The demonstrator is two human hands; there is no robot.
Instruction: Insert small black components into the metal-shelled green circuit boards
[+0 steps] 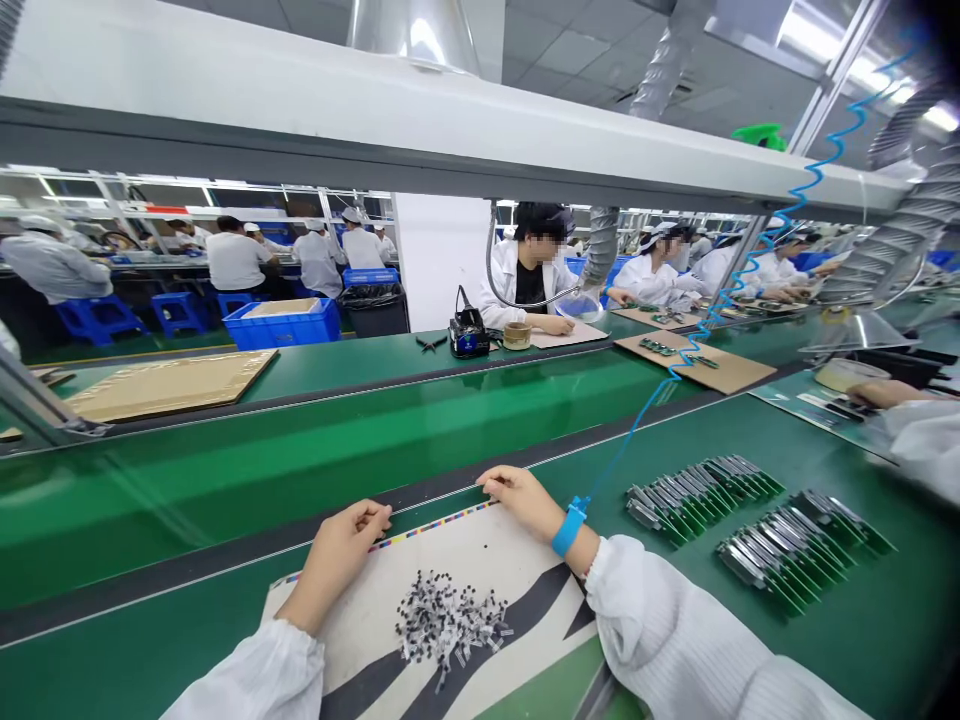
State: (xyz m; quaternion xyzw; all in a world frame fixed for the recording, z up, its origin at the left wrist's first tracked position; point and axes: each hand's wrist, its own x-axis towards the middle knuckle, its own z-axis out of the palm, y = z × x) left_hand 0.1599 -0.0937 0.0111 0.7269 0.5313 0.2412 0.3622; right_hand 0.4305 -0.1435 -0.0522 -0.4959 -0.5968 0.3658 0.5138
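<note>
A pale printed board [517,550] with a coloured strip along its far edge lies in front of me. On it is a loose heap of small clear-and-black parts [448,622]. My left hand [345,550] is over the board's far left edge, fingers curled in and closed; whatever they may hold is hidden. My right hand [525,503] is at the far edge to the right, thumb and fingertips pinched together; I cannot make out anything between them. Around my right wrist is a blue wrist strap [571,527] with a coiled cord [701,330].
Rows of green circuit boards with metal parts [780,545] stand at the right. Beyond my hands runs a green conveyor belt [300,460]. A person [529,270] sits opposite, near a tape roll [516,335]. A neighbour's hand [889,393] is at far right. A white beam [450,120] crosses overhead.
</note>
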